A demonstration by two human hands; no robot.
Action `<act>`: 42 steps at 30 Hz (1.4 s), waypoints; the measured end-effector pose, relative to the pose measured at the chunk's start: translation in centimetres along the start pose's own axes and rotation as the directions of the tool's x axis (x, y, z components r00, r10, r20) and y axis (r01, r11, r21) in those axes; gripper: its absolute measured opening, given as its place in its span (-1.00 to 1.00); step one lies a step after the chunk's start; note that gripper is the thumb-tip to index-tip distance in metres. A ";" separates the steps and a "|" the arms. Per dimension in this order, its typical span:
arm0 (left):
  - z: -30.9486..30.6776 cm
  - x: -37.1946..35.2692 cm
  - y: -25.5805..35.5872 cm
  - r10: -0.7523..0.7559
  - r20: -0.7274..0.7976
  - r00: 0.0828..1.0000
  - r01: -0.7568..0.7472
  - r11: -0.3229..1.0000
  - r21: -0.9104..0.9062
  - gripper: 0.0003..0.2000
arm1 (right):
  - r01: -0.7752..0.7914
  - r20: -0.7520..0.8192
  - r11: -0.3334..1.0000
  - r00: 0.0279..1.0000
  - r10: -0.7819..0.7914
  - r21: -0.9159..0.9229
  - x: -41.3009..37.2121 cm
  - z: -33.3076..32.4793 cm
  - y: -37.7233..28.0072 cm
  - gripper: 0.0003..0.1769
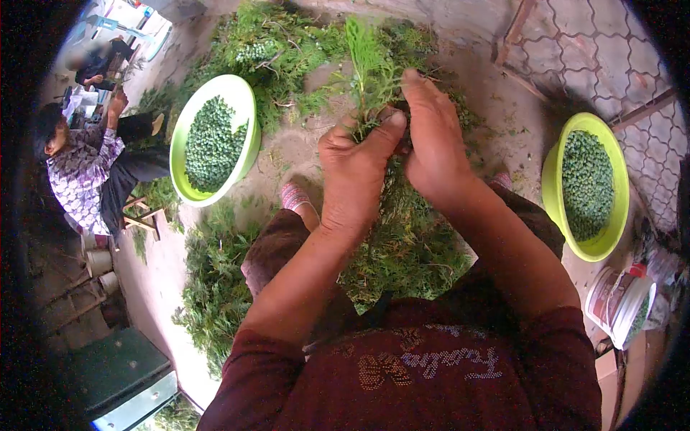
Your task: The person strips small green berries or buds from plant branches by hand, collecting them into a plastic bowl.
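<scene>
Between my two hands, at the upper middle of the head view, stands a green leafy sprig [365,61] with its feathery tip pointing up. My left hand [359,161] is closed round the lower part of the sprig, thumb pressed on its stem. Close beside it, my right hand [435,133] has its fingers bent against the sprig's right side; what its fingertips pinch is hidden. Cut foliage [402,251] lies on the ground below my hands and between my legs.
A green basin [249,147] of small green berries stands at left, another basin [550,179] of berries at right. Behind the right one is a white bucket [618,305]. A co-worker [86,169] sits at far left, another person [97,68] beyond. More branches [280,50] lie ahead.
</scene>
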State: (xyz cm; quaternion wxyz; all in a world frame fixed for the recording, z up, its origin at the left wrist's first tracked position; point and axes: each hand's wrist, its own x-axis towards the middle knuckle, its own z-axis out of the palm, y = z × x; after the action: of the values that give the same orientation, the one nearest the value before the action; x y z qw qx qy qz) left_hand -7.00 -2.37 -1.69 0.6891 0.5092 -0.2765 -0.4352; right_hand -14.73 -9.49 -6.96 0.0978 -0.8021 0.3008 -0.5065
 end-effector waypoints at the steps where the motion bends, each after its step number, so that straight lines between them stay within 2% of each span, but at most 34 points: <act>1: -0.1 -0.1 0.1 0.001 0.004 1.000 -0.001 1.000 -0.012 -0.90 | -0.001 0.000 1.000 1.000 0.001 -0.001 0.3 0.3 0.0 -0.70; 2: -0.2 -0.1 0.2 0.000 0.003 1.000 0.000 1.000 -0.012 -0.90 | -0.353 0.132 0.857 0.936 0.327 0.375 0.7 0.7 0.0 -0.69; 3: -0.3 -0.1 0.2 -0.070 -0.003 0.998 0.070 0.997 -0.030 -0.89 | -0.628 0.367 0.471 0.762 0.533 0.620 1.1 0.8 -0.2 -0.65; 4: -0.5 0.0 0.3 -0.139 -0.007 0.990 0.138 0.989 -0.049 -0.88 | -0.628 0.368 0.471 0.763 0.532 0.620 1.5 0.1 -0.6 -0.65; 5: -0.9 0.0 0.7 -0.138 -0.008 0.990 0.137 0.989 -0.051 -0.88 | -0.705 0.523 0.196 0.657 0.543 0.682 2.1 -1.0 -1.1 -0.68; 6: -1.4 0.2 1.3 -0.220 0.065 0.973 0.226 0.970 -0.092 -0.89 | -0.735 0.671 -0.095 0.548 0.499 0.671 2.4 -1.7 -1.4 -0.68; 7: -1.9 0.3 1.7 -0.298 0.140 0.944 0.316 0.940 -0.127 -0.88 | -0.736 0.673 -0.097 0.547 0.499 0.670 2.7 -1.8 -1.4 -0.68; 8: -2.2 0.4 1.7 -0.299 0.137 0.944 0.317 0.940 -0.127 -0.88 | -0.697 0.694 -0.241 0.491 0.527 0.675 3.0 -1.7 -1.4 -0.70; 9: -2.5 0.5 1.5 -0.318 0.151 0.936 0.345 0.913 -0.216 -0.90 | -0.638 0.718 -0.378 0.433 0.545 0.671 3.2 -1.6 -1.3 -0.72; 10: -2.8 0.7 1.5 -0.333 0.167 0.928 0.370 0.878 -0.303 -0.91 | -0.637 0.719 -0.379 0.433 0.543 0.671 3.2 -1.5 -0.9 -0.72; 12: -3.5 1.0 2.2 -0.359 0.196 0.912 0.408 0.842 -0.353 -0.89 | -0.490 0.768 -0.592 0.436 0.470 0.640 3.2 -1.8 0.1 -0.74; 13: -3.7 1.1 2.5 -0.382 0.227 0.896 0.443 0.802 -0.400 -0.86 | -0.451 0.790 -0.655 0.435 0.432 0.606 3.3 -1.9 0.5 -0.75; 14: -4.0 1.2 2.7 -0.376 0.227 0.899 0.437 0.806 -0.398 -0.86 | -0.451 0.789 -0.655 0.441 0.427 0.607 3.5 -2.2 0.7 -0.75; 16: -4.6 1.3 3.1 -0.328 0.340 0.881 0.461 0.752 -0.470 -0.80 | -0.506 0.841 -0.711 0.490 0.230 0.489 4.3 -2.8 0.6 -0.74; 18: -4.8 1.2 3.5 -0.304 0.334 0.892 0.437 0.769 -0.466 -0.73 | -0.545 0.848 -0.688 0.489 0.204 0.480 5.1 -3.4 0.0 -0.73; 20: -5.3 1.2 3.7 -0.226 0.402 0.887 0.410 0.787 -0.461 -0.70 | -0.581 0.856 -0.663 0.482 0.186 0.472 5.1 -3.8 -0.4 -0.72; 23: -5.6 1.1 3.8 -0.196 0.423 0.885 0.395 0.796 -0.458 -0.68 | -0.689 0.844 -0.492 0.482 0.238 0.532 4.7 -4.4 -1.3 -0.68; 24: -5.7 0.9 3.8 -0.182 0.453 0.873 0.407 0.783 -0.470 -0.68 | -0.690 0.844 -0.492 0.482 0.236 0.531 4.8 -4.7 -1.8 -0.68; 26: -5.7 0.9 3.7 -0.188 0.447 0.875 0.407 0.786 -0.465 -0.68 | -0.773 0.731 -0.088 0.548 0.406 0.628 4.9 -5.1 -2.6 -0.68; 27: -5.7 0.9 3.6 -0.193 0.443 0.876 0.406 0.790 -0.460 -0.67 | -0.773 0.731 -0.088 0.547 0.407 0.628 4.9 -5.2 -2.9 -0.68; 29: -5.7 0.7 3.7 -0.193 0.437 0.879 0.389 0.820 -0.420 -0.67 | -0.732 0.614 0.169 0.655 0.441 0.660 4.8 -5.3 -3.2 -0.69; 33: -5.6 0.3 3.9 -0.207 0.475 0.855 0.395 0.854 -0.339 -0.66 | -0.734 0.626 0.186 0.661 0.413 0.653 5.2 -5.7 -2.9 -0.69; 34: -5.7 0.2 3.9 -0.209 0.479 0.852 0.398 0.853 -0.336 -0.66 | -0.758 0.649 0.224 0.645 0.404 0.613 5.3 -5.7 -2.8 -0.70; 36: -6.2 0.1 3.9 -0.293 0.612 0.735 0.564 0.765 -0.311 -0.66 | -0.779 0.670 0.262 0.625 0.400 0.570 5.3 -5.9 -2.8 -0.70; 37: -6.3 -0.1 3.8 -0.336 0.619 0.710 0.627 0.702 -0.338 -0.64 | -0.770 0.707 0.279 0.638 0.305 0.574 5.4 -6.1 -3.0 -0.68; 38: -6.5 0.0 3.6 -0.337 0.620 0.709 0.628 0.702 -0.337 -0.64 | -0.760 0.738 0.295 0.642 0.205 0.579 5.5 -6.1 -3.1 -0.65; 39: -6.8 0.1 3.5 -0.353 0.685 0.638 0.693 0.651 -0.309 -0.64 | -0.713 0.722 0.417 0.671 0.169 0.564 5.5 -6.0 -3.1 -0.66; 40: -6.9 0.2 3.4 -0.363 0.744 0.562 0.752 0.599 -0.275 -0.63 | -0.713 0.722 0.416 0.671 0.170 0.564 5.3 -5.7 -3.0 -0.66; 42: -6.6 0.1 3.5 -0.359 0.731 0.580 0.748 0.591 -0.302 -0.62 | -0.645 0.701 0.431 0.712 0.039 0.631 4.9 -5.0 -2.7 -0.71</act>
State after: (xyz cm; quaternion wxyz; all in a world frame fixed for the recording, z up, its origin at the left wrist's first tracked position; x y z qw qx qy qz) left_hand -0.36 0.97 -0.53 0.4992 0.1671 -0.1459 -0.8376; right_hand -16.57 -9.39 0.33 0.6711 -0.6755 0.1339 -0.2745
